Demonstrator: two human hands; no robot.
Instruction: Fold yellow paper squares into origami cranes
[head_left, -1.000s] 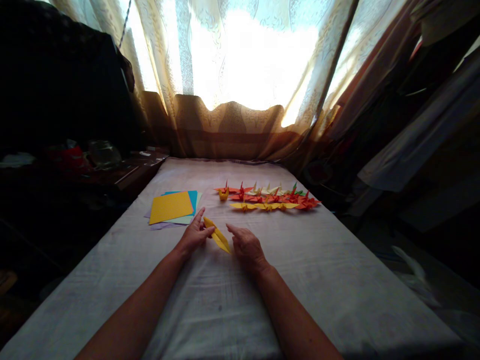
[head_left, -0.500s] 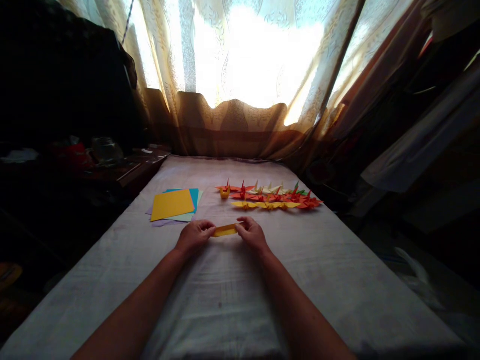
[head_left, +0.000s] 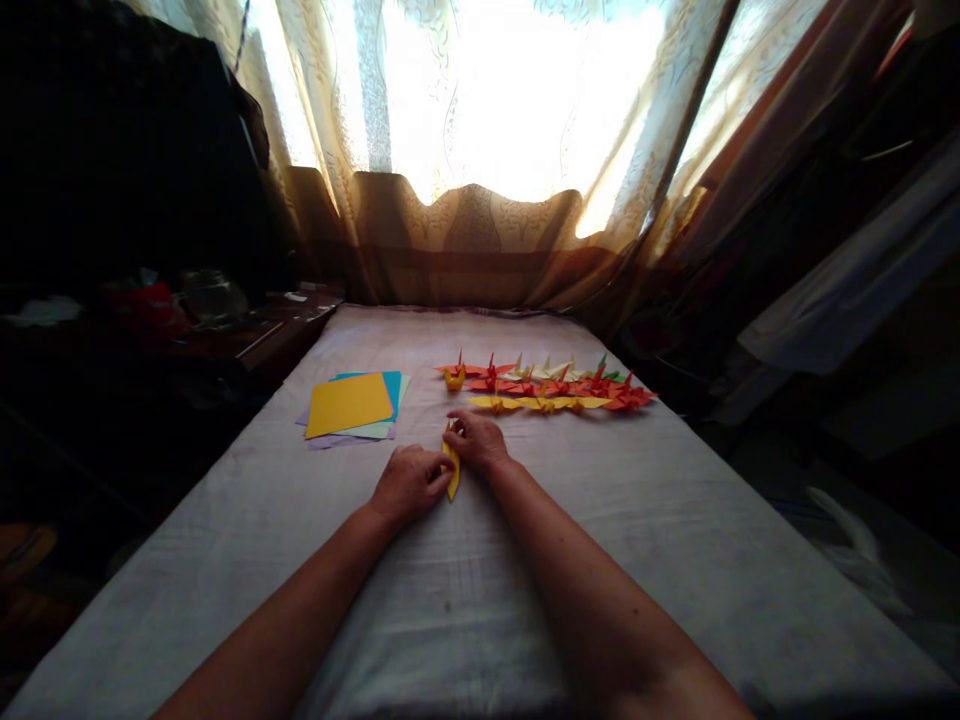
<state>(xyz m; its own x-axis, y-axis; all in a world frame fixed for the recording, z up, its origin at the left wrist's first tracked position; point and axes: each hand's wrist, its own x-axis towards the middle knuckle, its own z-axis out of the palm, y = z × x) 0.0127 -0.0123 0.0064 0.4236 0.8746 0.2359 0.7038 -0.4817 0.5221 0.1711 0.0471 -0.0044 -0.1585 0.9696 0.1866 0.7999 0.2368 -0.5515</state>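
Note:
A narrow folded yellow origami paper (head_left: 452,486) lies lengthwise on the white cloth, its pointed end toward me. My left hand (head_left: 412,482) presses on its left side, thumb and fingers closed at its middle. At the far end, my right hand (head_left: 477,440) pinches the paper between thumb and fingers, partly hiding it. Beyond the hands stand rows of paper cranes: yellow cranes (head_left: 547,404) in front, red cranes (head_left: 559,386) behind, and pale ones (head_left: 547,370) at the back. A small folded yellow piece (head_left: 454,379) sits at their left end.
Left of my hands lies a stack of square paper sheets (head_left: 349,404), yellow on top, with blue, pale green and lilac below. A dark side table (head_left: 262,335) with a glass jar (head_left: 214,297) adjoins the bed on the left. A curtain (head_left: 465,240) hangs at the far end.
The folded yellow paper has turned from lying crosswise between both hands to pointing toward me. My right hand has moved left and farther away; my left hand has shifted slightly right.

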